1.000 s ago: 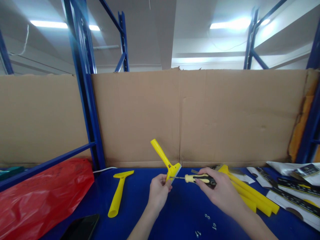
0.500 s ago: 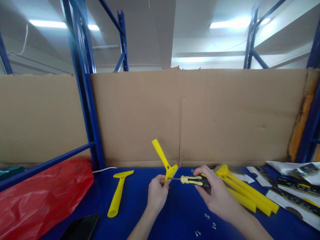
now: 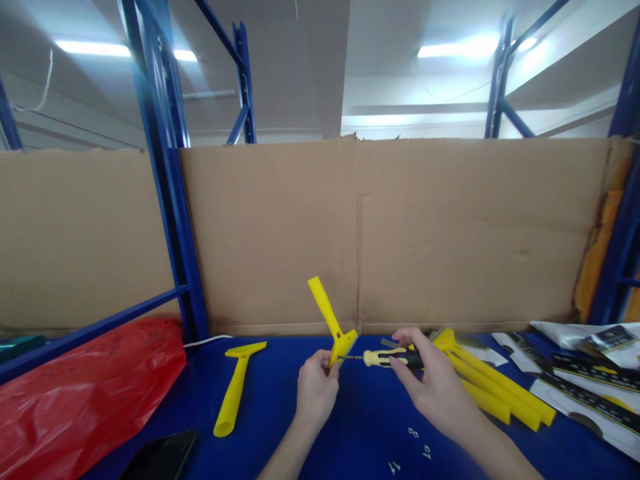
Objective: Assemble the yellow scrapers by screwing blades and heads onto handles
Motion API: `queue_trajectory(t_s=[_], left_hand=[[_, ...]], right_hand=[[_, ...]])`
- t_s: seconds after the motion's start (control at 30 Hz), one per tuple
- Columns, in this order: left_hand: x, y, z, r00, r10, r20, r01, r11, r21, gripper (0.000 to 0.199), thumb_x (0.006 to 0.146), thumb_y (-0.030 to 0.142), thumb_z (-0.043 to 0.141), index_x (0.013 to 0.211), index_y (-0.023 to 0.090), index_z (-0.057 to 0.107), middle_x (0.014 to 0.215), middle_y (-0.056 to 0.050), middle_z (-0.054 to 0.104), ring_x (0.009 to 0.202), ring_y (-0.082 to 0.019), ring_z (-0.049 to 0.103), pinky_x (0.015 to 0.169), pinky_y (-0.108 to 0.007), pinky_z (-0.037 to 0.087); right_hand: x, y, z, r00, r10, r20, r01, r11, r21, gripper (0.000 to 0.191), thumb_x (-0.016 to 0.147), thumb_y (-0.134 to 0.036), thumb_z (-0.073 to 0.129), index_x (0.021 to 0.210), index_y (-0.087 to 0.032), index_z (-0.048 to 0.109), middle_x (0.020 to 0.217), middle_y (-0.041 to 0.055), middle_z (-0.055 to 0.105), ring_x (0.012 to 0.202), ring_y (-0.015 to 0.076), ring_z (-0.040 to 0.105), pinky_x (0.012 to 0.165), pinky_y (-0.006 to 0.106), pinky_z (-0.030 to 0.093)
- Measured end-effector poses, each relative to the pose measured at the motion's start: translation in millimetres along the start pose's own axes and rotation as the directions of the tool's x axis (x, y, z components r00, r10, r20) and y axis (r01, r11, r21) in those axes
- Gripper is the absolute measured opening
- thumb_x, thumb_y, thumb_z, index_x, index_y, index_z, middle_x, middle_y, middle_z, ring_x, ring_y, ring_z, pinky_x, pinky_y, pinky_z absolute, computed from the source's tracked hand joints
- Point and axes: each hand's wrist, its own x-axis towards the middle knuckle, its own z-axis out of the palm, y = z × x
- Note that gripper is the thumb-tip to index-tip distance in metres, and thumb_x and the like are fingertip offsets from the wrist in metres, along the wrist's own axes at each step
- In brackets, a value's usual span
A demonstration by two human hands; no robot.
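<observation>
Pinched by its head in my left hand (image 3: 317,387) is a yellow scraper (image 3: 327,313), its handle pointing up and to the left. My right hand (image 3: 434,380) is closed round the handle of a screwdriver (image 3: 380,358) with a cream and black grip. The screwdriver lies nearly level, and its tip meets the scraper's head just above my left fingers. Whether a screw sits under the tip is too small to tell. Left of my hands, another yellow scraper (image 3: 235,393) rests on the blue table (image 3: 280,413).
Several yellow scrapers (image 3: 500,387) lie piled beyond my right hand, beside black-and-white packages (image 3: 590,407). Small metal pieces (image 3: 413,433) are scattered near the front. At left are a red plastic bag (image 3: 100,393) and a black phone (image 3: 160,457). A cardboard panel (image 3: 280,233) stands behind.
The scraper and screwdriver have shifted very slightly right in the picture. The fingers of my right hand have changed position a little on the screwdriver's handle. The tip stays at the scraper's head.
</observation>
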Motion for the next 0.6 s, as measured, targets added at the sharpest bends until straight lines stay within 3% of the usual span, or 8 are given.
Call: queue_trajectory(t_s=[0.17,0.3,0.37,0.5,0.6], left_hand=[[1.8,-2.2,-0.5,1.0,0.019,-0.01,-0.019,0.999,0.029,0.009,0.076,0.014,0.057,0.078,0.018,0.065,0.068,-0.003,0.068,0.061,-0.016,0.062,0.056,-0.022,0.039],[3.0,-4.0,-2.3,1.0,0.025,-0.017,-0.024,0.998,0.05,0.01,0.076,0.014,0.056,0.079,0.017,0.065,0.068,-0.004,0.068,0.061,-0.017,0.062,0.055,-0.022,0.04],[3.5,-4.6,-3.2,0.999,0.022,-0.022,-0.021,0.998,0.052,0.01,0.076,0.015,0.056,0.078,0.017,0.064,0.067,-0.003,0.068,0.061,-0.017,0.063,0.055,-0.023,0.04],[4.1,-4.3,-3.6,0.999,0.021,-0.041,-0.018,0.998,0.061,0.011,0.077,0.015,0.054,0.077,0.018,0.064,0.067,-0.002,0.068,0.062,-0.016,0.063,0.057,-0.022,0.041],[4.1,-2.9,-3.2,0.999,0.032,-0.035,-0.028,0.996,0.087,0.012,0.078,0.014,0.052,0.079,0.018,0.064,0.068,-0.001,0.068,0.062,-0.015,0.063,0.057,-0.022,0.041]], right_hand=[[0.8,1.3,4.4,0.997,0.082,-0.003,-0.082,0.993,-0.081,0.027,0.091,-0.043,0.035,0.086,-0.023,0.054,0.064,0.0028,0.062,0.062,0.0227,0.063,0.058,0.033,0.045],[-2.1,-1.2,4.8,0.999,0.023,-0.036,-0.025,0.999,-0.037,0.024,0.083,-0.032,0.046,0.105,-0.023,0.05,0.097,0.0083,0.062,0.088,0.0239,0.063,0.068,0.033,0.05],[-2.7,-0.9,5.5,1.0,-0.003,-0.019,0.003,1.0,0.025,0.032,0.079,-0.024,0.048,0.111,-0.024,0.046,0.103,0.0077,0.059,0.087,0.0218,0.063,0.062,0.03,0.051],[-0.1,4.0,9.0,0.996,0.09,-0.001,-0.09,0.992,0.084,0.02,0.084,-0.032,0.046,0.103,-0.024,0.047,0.082,0.0026,0.062,0.064,0.0195,0.064,0.052,0.029,0.048],[1.9,7.0,10.3,0.991,0.133,-0.002,-0.133,0.99,0.037,0.026,0.09,-0.044,0.037,0.096,-0.024,0.052,0.068,0.0014,0.062,0.059,0.021,0.065,0.052,0.03,0.047]])
